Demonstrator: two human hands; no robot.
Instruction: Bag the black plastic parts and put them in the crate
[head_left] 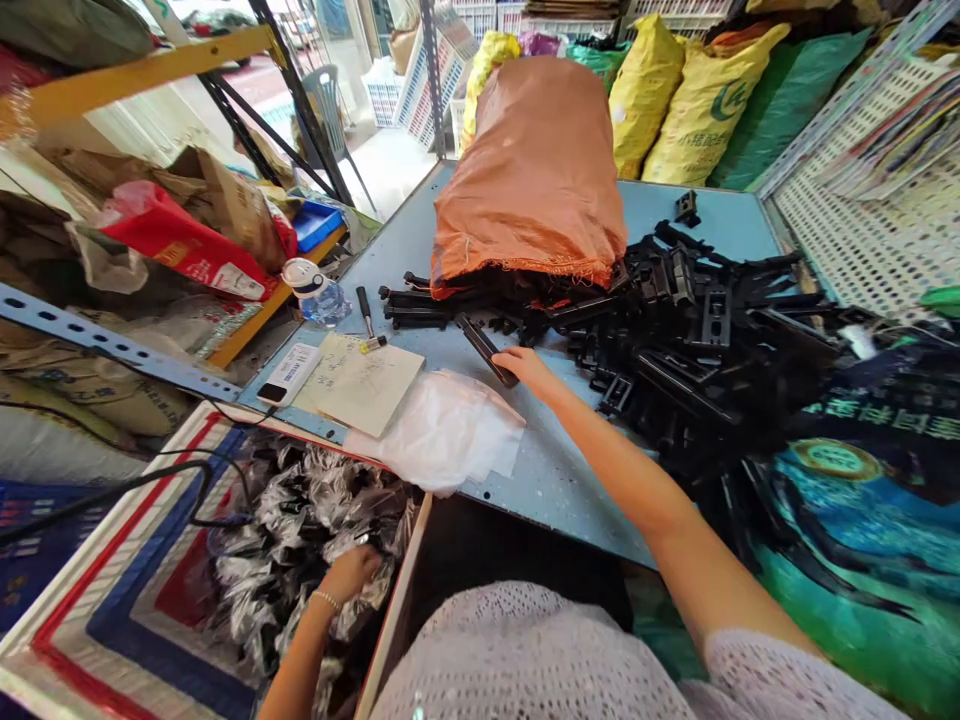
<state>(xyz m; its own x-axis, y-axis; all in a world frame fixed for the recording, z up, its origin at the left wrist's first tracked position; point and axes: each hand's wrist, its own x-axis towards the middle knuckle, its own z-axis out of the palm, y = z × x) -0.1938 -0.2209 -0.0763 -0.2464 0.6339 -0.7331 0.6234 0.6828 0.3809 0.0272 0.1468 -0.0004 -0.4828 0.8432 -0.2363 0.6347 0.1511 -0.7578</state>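
My right hand is closed on the near end of a long black plastic part over the blue table. Its far end points toward the orange sack. My left hand is low over a crate filled with black parts in clear plastic bags. The fingers of that hand look curled but are blurred, so whether they hold anything is unclear. Between the hands, a stack of clear plastic bags lies at the table's front edge, partly under a piece of cardboard with handwriting.
Loose black parts are heaped on the right, spilling from the orange sack. A white device, a black-handled tool and a clear bottle are at the left. A shelf rail and a dark cable border the crate.
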